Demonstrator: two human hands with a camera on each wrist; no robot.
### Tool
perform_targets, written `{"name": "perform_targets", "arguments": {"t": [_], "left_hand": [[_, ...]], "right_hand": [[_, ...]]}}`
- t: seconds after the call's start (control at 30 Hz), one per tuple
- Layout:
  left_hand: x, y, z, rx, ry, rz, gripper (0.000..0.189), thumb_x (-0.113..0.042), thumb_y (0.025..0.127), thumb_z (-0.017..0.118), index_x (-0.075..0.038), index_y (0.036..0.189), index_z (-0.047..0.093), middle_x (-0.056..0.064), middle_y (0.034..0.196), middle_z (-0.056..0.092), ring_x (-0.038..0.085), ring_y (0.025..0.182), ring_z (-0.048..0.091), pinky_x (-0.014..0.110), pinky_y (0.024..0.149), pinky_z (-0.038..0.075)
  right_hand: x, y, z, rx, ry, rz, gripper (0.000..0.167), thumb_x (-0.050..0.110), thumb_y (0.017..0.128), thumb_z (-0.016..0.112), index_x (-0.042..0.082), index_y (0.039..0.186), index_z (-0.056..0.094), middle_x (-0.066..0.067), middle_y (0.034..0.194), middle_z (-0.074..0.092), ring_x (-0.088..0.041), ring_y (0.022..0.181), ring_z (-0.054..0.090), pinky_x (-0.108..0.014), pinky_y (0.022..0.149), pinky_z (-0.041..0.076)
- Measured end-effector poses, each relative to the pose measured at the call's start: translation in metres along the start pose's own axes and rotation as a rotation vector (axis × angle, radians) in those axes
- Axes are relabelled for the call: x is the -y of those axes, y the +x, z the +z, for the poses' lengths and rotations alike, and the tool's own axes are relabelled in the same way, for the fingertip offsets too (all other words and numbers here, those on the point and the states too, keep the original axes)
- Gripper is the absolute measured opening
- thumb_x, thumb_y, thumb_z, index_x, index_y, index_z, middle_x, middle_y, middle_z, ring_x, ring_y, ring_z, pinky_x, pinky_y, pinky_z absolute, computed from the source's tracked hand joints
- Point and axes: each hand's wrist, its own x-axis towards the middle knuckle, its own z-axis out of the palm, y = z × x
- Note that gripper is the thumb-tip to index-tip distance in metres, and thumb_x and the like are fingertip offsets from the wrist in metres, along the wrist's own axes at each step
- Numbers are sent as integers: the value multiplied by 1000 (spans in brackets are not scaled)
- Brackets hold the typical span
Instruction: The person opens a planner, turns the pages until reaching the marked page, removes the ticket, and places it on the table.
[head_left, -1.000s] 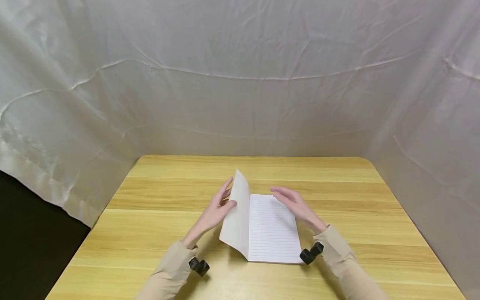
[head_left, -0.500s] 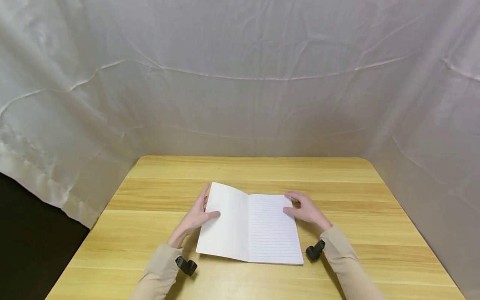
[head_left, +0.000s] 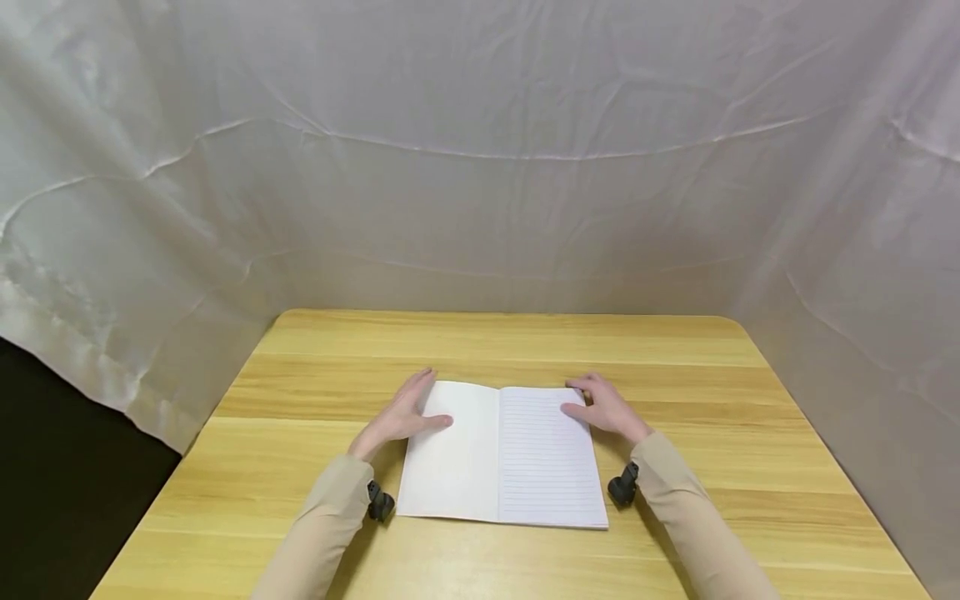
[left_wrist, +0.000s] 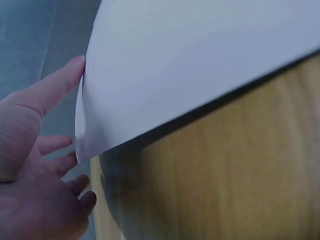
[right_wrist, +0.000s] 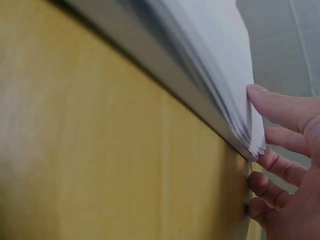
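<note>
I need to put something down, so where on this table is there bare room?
The table is bare behind the open notebook, up to the curtain; left of the left sleeve; right of the right sleeve; and in front, between the sleeves. It's crowded at the notebook's outer edges, where the left grip and right grip are.

Ruled notebook [head_left: 504,467] lying open on a wood-grain table [head_left: 495,342], blank page [head_left: 453,467] left, lined page [head_left: 551,467] right. Left hand [head_left: 401,417]'s touching the blank side's outer edge, right hand [head_left: 607,410]'s at the lined side's top corner.
</note>
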Motion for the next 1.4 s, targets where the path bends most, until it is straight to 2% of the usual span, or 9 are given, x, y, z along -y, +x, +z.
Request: {"name": "perform_targets", "arguments": {"t": [0.13,0.3,0.43,0.57,0.8,1.1,1.23,1.33,1.4], "left_hand": [[1,2,1,28,45,8,92,-35,91,74,6,156,24,28,164,23,46,154,19,64,125,18],[2,0,4,41,32,13,91,-37,90,75,3,156,27,27,162,27,45,151,26,64,122,24],[5,-1,8,52,36,37,90,-37,90,76,2,156,29,26,161,29,45,149,28,64,122,26],[7,-2,9,53,50,50,89,-36,89,77,2,155,31,26,161,30,46,149,28,65,121,26],[7,-6,8,46,65,63,89,-36,89,77,2,155,32,27,159,31,47,148,29,67,119,26],[6,-6,10,40,55,74,87,-33,89,78,2,154,33,26,158,33,47,147,29,68,119,26],[5,-6,10,39,61,85,85,-32,89,77,3,154,33,28,158,32,49,150,23,69,123,13],[4,-8,11,45,77,92,84,-31,91,75,4,154,32,28,160,30,49,153,14,69,124,1],[2,-9,12,48,82,96,83,-31,91,74,4,154,32,28,162,28,49,155,8,69,123,-2]], "right_hand": [[3,2,1,-26,-12,-3,49,22,94,70,-6,134,60,-26,124,58,-35,105,58,-55,92,52],[4,2,1,-109,-52,-29,40,20,91,73,-4,123,68,-20,111,66,-27,91,60,-43,79,53],[4,2,1,-142,-40,-8,29,17,93,71,-2,114,74,-17,104,68,-24,86,61,-38,75,52],[3,1,1,-171,-15,10,22,14,94,70,0,109,76,-17,104,68,-25,86,62,-36,74,53],[3,0,0,-218,-18,-20,17,12,93,70,1,103,78,-18,108,68,-30,91,66,-43,77,58],[6,1,-1,-257,-88,-106,13,9,91,74,1,98,80,-13,101,65,-23,85,59,-31,70,50],[7,0,-2,-262,-125,-142,11,6,89,75,1,97,80,-12,100,66,-23,86,58,-33,71,49],[8,-3,-2,-256,-105,-170,11,3,87,75,1,97,80,-12,101,69,-28,91,63,-42,78,54],[9,-5,-2,-243,-67,-193,12,2,87,75,1,98,80,-13,105,72,-33,97,66,-50,86,56]]}}
